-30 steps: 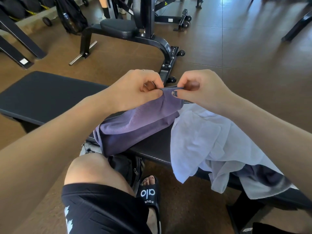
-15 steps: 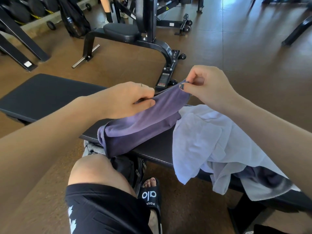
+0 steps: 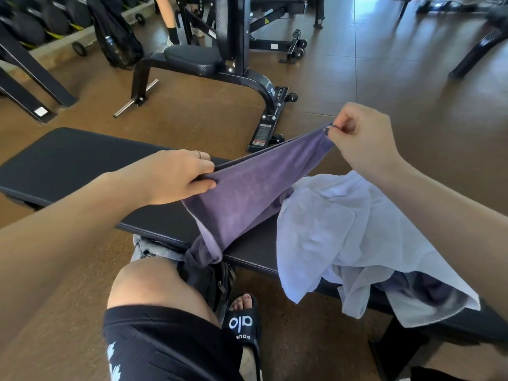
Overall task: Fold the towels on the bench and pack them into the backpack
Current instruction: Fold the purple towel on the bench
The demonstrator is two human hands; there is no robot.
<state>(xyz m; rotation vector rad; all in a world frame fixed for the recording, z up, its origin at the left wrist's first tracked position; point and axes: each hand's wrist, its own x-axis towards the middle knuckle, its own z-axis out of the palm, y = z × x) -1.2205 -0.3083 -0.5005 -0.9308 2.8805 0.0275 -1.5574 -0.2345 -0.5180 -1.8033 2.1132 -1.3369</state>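
Note:
I hold a purple towel (image 3: 253,193) stretched above the black bench (image 3: 82,155). My left hand (image 3: 176,177) pinches its near top edge, and my right hand (image 3: 360,138) pinches the far corner, raised higher. The towel's lower end hangs bunched over the bench's front edge. A white towel (image 3: 338,232) lies crumpled on the bench to the right, with a darker towel (image 3: 423,290) partly under it. The dark backpack (image 3: 211,281) sits on the floor under the bench by my knee, mostly hidden.
A black weight machine (image 3: 231,59) stands on the brown floor behind the bench. Dumbbells on a rack (image 3: 41,23) and a hanging black bag (image 3: 118,37) are at the far left. My knee and sandalled foot (image 3: 242,325) are close to the bench's front edge.
My hands have drawn apart along the purple towel's edge, the right one rising and moving right, the left one moving left. The towel now spreads out wide between them.

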